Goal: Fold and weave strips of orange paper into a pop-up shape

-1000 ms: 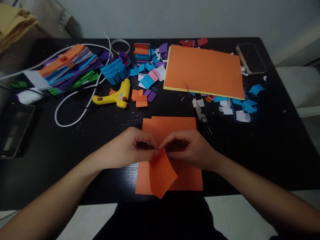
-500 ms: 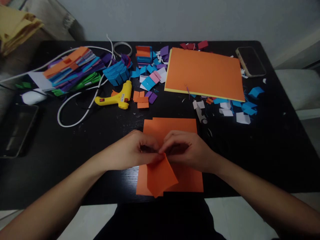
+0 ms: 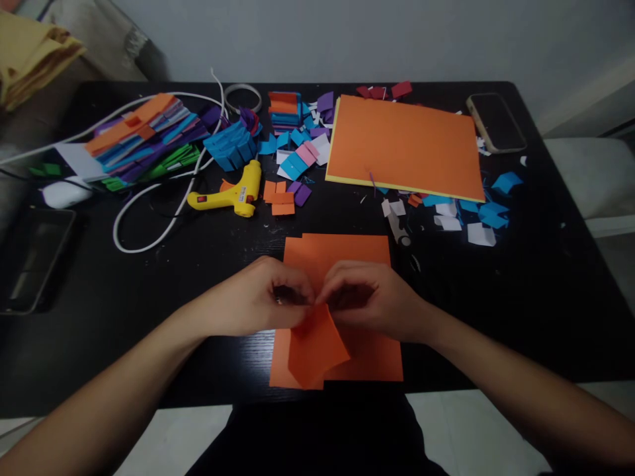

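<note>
The left hand [image 3: 258, 297] and the right hand [image 3: 377, 297] meet at the centre of the view, fingers curled in tight, each pinching the top edge of a small orange square [image 3: 317, 347]. The square hangs from the fingertips, tilted on a corner and slightly curved, its lower point toward 6 o'clock. It sits just above an orange sheet [image 3: 342, 254] that lies flat on the black table [image 3: 520, 291]; both hands rest over that sheet's middle, and whether the square touches the sheet cannot be told.

At 12 o'clock from the hands lies a small cluster of orange and purple scraps [image 3: 285, 197]. A yellow glue gun [image 3: 233, 195] lies at about 11 o'clock, its white cord [image 3: 149, 231] looping toward 10 o'clock. Farther out at 10 o'clock a fanned pile of folded strips [image 3: 143, 135] in orange, blue, purple and green rests near the table's far left. A large orange stack [image 3: 404, 145] with a yellow edge lies at 1 o'clock, and blue and white scraps [image 3: 476, 215] are scattered at 2 o'clock just beside it. A phone [image 3: 496, 122] lies beyond the stack near the far right corner. A dark tablet [image 3: 30, 258] lies at 9 o'clock, well apart from the hands.
</note>
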Available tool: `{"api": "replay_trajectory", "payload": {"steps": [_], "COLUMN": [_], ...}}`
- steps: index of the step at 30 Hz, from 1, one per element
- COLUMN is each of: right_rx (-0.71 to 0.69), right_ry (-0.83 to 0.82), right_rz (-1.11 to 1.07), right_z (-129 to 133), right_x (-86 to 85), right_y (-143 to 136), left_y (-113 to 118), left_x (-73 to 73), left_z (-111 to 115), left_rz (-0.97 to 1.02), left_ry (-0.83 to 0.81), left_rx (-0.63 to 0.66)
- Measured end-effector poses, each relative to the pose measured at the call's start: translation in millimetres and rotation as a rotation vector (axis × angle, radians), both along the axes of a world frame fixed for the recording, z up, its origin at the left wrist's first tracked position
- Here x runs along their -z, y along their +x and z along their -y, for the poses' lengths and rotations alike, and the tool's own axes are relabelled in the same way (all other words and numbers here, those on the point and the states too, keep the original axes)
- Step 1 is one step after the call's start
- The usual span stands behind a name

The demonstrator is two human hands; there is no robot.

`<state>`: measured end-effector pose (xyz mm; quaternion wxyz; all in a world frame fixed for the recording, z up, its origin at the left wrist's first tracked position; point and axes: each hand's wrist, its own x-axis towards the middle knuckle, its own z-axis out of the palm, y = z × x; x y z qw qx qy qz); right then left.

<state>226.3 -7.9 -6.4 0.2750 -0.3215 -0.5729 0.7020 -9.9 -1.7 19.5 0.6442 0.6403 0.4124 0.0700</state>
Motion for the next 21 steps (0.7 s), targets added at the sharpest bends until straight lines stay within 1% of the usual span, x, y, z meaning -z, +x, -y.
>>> {"api": "replay_trajectory", "payload": {"steps": [3,10,17,21], "right_rx": [-0.006,-0.016,-0.017,-0.008], "right_ry": [-0.008,-0.005,0.001,-0.021], "right_rz": [0.001,0.011,-0.012,-0.012], "right_z": [0.5,-0.4,-0.7,-1.1], "right_x": [0.8,0.2,2.1,1.1], "right_y": [-0.5,-0.5,0.1,0.3], "left_y": [-0.1,-2.9,4.5,6.5], "left_x": [-0.5,0.3,3.0,5.3], "left_z": [0.3,-2.0,2.6,4.3], "left_rz": [0.003,0.003,0.053,0.082], "left_ry": [-0.032,-0.044,-0.087,-0.038], "left_rx": [0.017,0.055,-0.010,-0.039]}}
